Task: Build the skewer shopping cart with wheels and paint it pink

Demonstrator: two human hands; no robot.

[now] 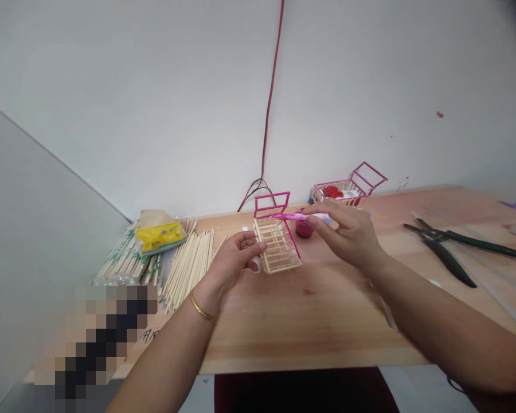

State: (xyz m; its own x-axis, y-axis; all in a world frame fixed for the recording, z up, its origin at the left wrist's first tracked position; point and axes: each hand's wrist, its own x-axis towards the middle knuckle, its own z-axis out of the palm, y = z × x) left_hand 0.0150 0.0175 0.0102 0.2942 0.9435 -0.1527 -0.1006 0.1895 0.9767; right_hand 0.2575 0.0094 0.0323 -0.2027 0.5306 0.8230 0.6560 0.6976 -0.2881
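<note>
My left hand (237,258) grips the left side of a small cart-shaped frame (279,246) built of thin wooden sticks, holding it tilted over the table. Its handle and part of its rim are painted magenta; the slatted side facing me is bare wood. Between the thumb and fingers of my right hand (348,232) is a paintbrush (303,217) with a white handle smeared pink. The brush's tip touches or nearly touches the upper rim of the frame. Just behind the brush stands a small pot of magenta paint (304,228), partly covered by it.
A second stick cart (344,192) with magenta trim and red and white items inside stands by the wall. Loose sticks (191,264), bagged sticks (122,258) and a yellow packet (160,235) lie left. Green-handled pruning shears (449,244) lie right. Cables (269,109) hang down the wall.
</note>
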